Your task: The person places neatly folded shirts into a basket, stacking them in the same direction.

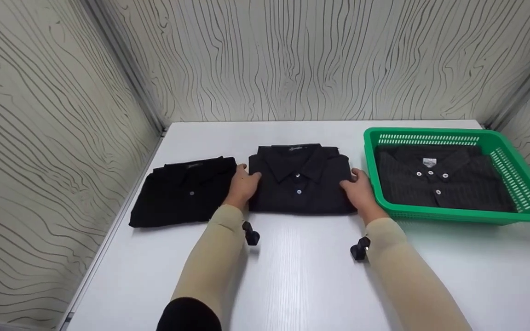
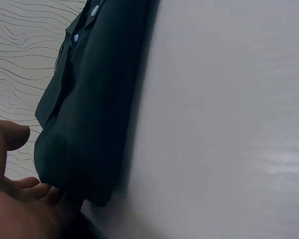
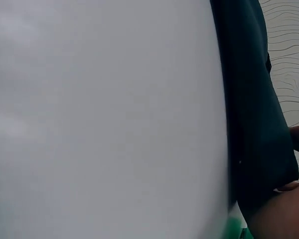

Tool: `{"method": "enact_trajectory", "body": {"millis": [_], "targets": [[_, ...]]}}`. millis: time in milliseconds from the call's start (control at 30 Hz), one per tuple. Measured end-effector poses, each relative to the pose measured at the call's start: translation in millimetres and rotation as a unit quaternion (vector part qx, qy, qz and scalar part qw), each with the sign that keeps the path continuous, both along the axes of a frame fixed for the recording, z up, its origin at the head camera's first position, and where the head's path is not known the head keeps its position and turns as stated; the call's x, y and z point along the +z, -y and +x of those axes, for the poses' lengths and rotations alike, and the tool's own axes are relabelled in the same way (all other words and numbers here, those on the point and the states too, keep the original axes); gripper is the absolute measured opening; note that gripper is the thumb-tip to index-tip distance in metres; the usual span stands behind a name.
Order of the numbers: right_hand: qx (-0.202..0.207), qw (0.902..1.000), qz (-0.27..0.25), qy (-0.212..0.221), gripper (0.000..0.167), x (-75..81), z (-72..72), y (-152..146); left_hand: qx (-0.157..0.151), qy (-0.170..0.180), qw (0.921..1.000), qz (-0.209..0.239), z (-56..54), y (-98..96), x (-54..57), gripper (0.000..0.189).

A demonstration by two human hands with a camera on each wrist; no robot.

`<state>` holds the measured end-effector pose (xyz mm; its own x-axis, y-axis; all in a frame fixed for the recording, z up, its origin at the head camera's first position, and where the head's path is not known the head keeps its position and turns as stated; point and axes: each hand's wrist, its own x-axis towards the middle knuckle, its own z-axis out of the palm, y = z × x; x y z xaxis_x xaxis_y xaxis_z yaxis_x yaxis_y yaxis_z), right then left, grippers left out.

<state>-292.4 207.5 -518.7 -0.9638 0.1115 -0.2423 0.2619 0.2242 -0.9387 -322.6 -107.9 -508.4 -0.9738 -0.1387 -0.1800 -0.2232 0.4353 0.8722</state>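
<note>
A: Start with the head view. Where is the shirt being handled?

B: The middle shirt (image 1: 283,195) is folded, collar away from the person, on the white desk (image 1: 292,266). A black shirt (image 1: 180,200) lies to its left; to its right is a green basket (image 1: 467,214) with a striped shirt (image 1: 467,184) folded inside.

A: And the hands?

B: The left grip (image 1: 243,185) is at the middle shirt's left end, the right grip (image 1: 360,192) at its right end, each thumb over the cloth. I'd call this step squaring it up or taking hold of both ends; I can't tell which.

A: Left wrist view?

B: The thumb stands off the cloth and the fingers touch the shirt's end, so that grip looks loose, not clamped.

A: Right wrist?

B: Thumb and fingers are on either side of the shirt's end, but they're cut off by the frame. I can't tell whether they pinch it. A bit of green shows at the bottom, probably the basket.

A: So what does the next move call for?

B: In my judgement, even contact at both ends, kept level so the folds don't slip.
</note>
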Motion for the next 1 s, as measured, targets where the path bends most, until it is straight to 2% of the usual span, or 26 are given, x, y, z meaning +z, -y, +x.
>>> {"method": "enact_trajectory", "body": {"millis": [100, 233, 433, 633, 700, 833, 1000], "targets": [[0.012, 0.9999, -0.002, 0.008, 0.074, -0.4, 2.9, -3, -0.001, 0.003, 1.0000, 0.008, 2.3, 0.2, 1.0, 0.066], [0.035, 0.9992, 0.007, 0.020, 0.076, -0.5, 9.0, -4, -0.019, 0.018, 0.9993, 0.027, 7.3, 0.0, 1.1, 0.070], [0.061, 0.9977, 0.020, 0.021, 0.068, -1.4, 16.4, -4, -0.045, 0.061, 0.9967, 0.031, 15.2, 2.0, -1.2, 0.075], [0.068, 0.9973, 0.014, 0.025, 0.061, 2.0, 22.9, 0, -0.071, 0.114, 0.9908, 0.020, 20.9, 0.8, 5.1, 0.084], [0.073, 0.9971, 0.000, 0.025, 0.061, 2.9, 25.4, 2, -0.079, 0.117, 0.9899, 0.018, 22.0, 1.0, 5.7, 0.085], [0.082, 0.9958, -0.034, 0.020, 0.059, 0.7, 31.1, 2, -0.105, 0.100, 0.9892, 0.019, 25.0, 4.8, 7.1, 0.079], [0.089, 0.9956, -0.027, 0.007, 0.055, -2.4, 39.3, 0, -0.149, 0.092, 0.9834, 0.046, 34.3, 11.7, 10.0, 0.074]]}}
